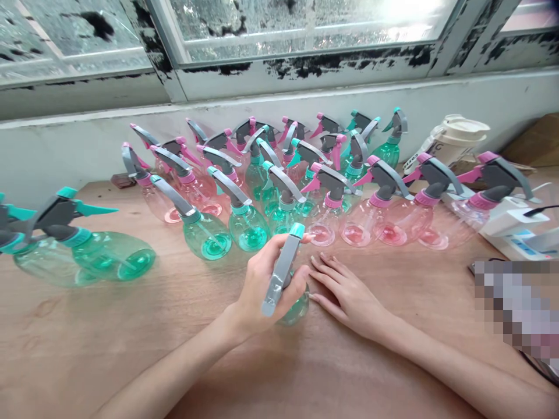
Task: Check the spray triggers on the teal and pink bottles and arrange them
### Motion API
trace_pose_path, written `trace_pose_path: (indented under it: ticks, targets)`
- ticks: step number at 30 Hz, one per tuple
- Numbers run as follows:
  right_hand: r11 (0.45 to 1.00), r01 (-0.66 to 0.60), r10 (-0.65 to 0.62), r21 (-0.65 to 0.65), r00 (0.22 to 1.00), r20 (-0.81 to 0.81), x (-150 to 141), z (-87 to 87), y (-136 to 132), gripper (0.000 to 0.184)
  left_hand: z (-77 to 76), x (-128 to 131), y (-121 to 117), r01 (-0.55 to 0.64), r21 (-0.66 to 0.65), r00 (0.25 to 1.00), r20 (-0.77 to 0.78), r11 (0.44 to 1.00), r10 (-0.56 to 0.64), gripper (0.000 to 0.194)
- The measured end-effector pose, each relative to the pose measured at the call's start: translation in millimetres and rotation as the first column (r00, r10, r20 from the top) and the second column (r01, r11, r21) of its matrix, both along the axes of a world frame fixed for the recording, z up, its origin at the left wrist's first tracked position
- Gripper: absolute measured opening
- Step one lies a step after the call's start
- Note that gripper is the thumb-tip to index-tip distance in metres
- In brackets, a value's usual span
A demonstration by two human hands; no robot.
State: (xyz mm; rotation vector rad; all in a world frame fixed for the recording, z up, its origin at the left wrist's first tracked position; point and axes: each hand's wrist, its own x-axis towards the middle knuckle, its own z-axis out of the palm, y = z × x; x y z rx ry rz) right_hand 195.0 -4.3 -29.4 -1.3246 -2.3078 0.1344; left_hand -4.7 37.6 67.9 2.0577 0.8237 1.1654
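Observation:
My left hand (254,283) is wrapped round the head of a spray bottle (283,270) with a grey top and a green nozzle tip. Most of its green body is hidden beneath my fingers. My right hand (351,295) lies low over the table just right of that bottle, fingers stretched out, thumb close to the bottle's side. Directly beyond both hands stand green spray bottles (248,230) and pink spray bottles (362,227) in a dense group.
More green spray bottles (113,256) stand at the left on the wooden table (183,343). Toward the right are a cream lidded cup (456,139), a white device (522,224) with a cable, and a pixelated item (524,308). A window (305,26) rises behind.

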Motion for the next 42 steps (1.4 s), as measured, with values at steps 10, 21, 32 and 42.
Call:
trace_pose_path:
  ticks: [10, 21, 32, 42]
  targets:
    - [1.0, 0.004, -0.003, -0.013, 0.999, 0.039, -1, 3.0, 0, 0.045, 17.1, -1, -3, 0.015, 0.026, 0.994, -0.107, 1.0, -0.012, 0.007]
    - [1.0, 0.008, -0.008, 0.004, 1.0, -0.017, -1, 0.7, -1, 0.044, -0.1, 0, -8, -0.067, 0.079, 0.997, -0.04, 0.995, 0.07, 0.037]
    - [1.0, 0.002, -0.002, -0.003, 0.999, -0.045, -1, 0.9, -1, 0.043, -4.5, 0, -8, -0.044, 0.056, 0.999, -0.017, 0.997, 0.045, 0.028]
    - [1.0, -0.004, 0.003, -0.03, 1.0, -0.012, 0, 2.6, 0, 0.044, 3.7, 1, -8, -0.042, 0.05, 0.997, -0.066, 0.998, 0.045, 0.031]
